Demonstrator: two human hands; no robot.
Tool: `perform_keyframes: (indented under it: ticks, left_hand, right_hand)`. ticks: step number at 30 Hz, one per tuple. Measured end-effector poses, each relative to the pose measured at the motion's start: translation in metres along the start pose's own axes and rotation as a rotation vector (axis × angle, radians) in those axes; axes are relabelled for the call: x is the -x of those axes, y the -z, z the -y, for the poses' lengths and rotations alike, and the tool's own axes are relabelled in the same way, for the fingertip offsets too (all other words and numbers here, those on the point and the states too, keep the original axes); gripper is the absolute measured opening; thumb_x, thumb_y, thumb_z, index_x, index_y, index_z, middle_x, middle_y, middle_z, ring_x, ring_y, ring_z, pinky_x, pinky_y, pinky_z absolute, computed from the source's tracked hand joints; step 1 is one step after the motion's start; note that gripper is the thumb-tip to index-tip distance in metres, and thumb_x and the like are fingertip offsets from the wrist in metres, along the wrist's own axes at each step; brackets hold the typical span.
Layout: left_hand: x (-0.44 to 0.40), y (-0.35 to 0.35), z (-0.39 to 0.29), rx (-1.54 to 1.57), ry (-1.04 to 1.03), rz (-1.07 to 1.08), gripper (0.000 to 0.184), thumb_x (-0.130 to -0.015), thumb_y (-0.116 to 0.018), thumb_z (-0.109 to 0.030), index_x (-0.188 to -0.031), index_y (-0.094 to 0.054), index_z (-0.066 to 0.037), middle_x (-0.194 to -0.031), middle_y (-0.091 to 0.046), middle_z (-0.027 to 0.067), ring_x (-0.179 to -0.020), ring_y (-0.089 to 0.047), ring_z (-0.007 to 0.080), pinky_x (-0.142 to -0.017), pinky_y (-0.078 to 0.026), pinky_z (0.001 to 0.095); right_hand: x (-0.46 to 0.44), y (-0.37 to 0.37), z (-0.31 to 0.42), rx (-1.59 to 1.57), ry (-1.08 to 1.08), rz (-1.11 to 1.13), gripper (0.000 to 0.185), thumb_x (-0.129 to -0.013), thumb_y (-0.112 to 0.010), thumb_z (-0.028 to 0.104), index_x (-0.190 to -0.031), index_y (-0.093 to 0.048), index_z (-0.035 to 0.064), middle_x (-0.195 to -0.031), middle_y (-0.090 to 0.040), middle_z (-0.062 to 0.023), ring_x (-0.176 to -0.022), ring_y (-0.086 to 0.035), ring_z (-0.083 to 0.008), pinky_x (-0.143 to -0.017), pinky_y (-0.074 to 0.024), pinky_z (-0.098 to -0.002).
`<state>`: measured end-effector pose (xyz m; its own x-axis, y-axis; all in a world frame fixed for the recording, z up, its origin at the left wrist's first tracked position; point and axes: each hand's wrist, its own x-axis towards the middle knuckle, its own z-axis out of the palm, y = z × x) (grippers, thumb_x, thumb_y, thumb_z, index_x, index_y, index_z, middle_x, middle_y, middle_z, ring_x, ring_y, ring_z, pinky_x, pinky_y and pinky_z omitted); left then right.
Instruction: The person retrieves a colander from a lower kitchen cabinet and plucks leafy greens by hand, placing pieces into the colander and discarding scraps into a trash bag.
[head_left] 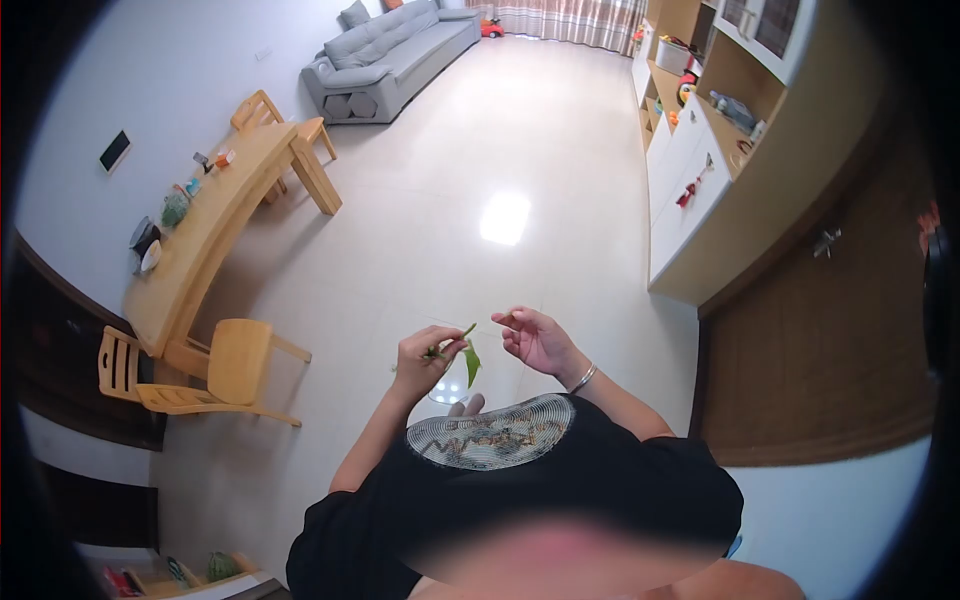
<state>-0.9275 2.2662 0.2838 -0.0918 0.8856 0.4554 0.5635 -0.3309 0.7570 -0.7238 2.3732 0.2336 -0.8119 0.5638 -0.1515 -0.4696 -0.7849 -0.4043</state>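
Note:
My left hand (430, 358) is closed around a green leafy stem (472, 362); a leaf hangs down beside the fingers and a thin stem tip sticks up above them. To the right, a short gap away, my right hand (532, 338) is raised with its palm partly showing. Its thumb and index finger come close together near the stem tip, and the other fingers are curled. Whether something small is between those fingertips is too small to make out. A silver bracelet (584, 378) is on the right wrist.
On the left stands a wooden table (230, 180) with small items on it, and wooden chairs (240, 362) beside it. A grey sofa (395, 60) is at the back. Along the right are a white-and-wood cabinet (690, 190) and a brown door (820, 340).

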Motion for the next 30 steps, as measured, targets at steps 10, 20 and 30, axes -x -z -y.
perform_keyframes:
  ticks: [10,20,30]
  left_hand:
    - [-0.182,-0.010,0.163,-0.168,-0.076,-0.123,0.012,-0.077,-0.069,-0.005,-0.088,-0.064,-0.006,-0.083,-0.066,0.0100,-0.072,-0.066,0.0221,-0.058,-0.052,0.0315]
    - [-0.423,-0.002,0.286,-0.355,-0.227,0.077,0.014,-0.073,-0.067,-0.003,-0.085,-0.062,-0.006,-0.076,-0.066,0.0064,-0.064,-0.065,0.0215,-0.054,-0.050,0.0300]
    - [-0.625,-0.044,0.410,-0.475,-0.288,0.160,0.016,-0.072,-0.062,-0.005,-0.084,-0.069,-0.013,-0.074,-0.065,0.0002,-0.061,-0.063,0.0176,-0.049,-0.048,0.0293]
  right_hand:
    - [-0.229,0.002,0.115,0.321,-0.001,0.107,0.006,-0.092,-0.049,0.008,-0.094,-0.052,0.0039,-0.102,-0.061,-0.0151,-0.090,-0.062,-0.0221,-0.084,-0.0517,-0.0348]
    - [-0.411,0.021,0.252,0.464,0.152,-0.183,0.019,-0.095,-0.050,0.016,-0.102,-0.055,-0.0003,-0.096,-0.061,-0.0120,-0.084,-0.062,-0.0191,-0.079,-0.0536,-0.0321]
    - [-0.564,0.098,0.398,0.677,0.057,-0.191,0.025,-0.093,-0.054,0.016,-0.101,-0.060,-0.0061,-0.090,-0.064,-0.0130,-0.082,-0.064,-0.0185,-0.077,-0.0546,-0.0309]
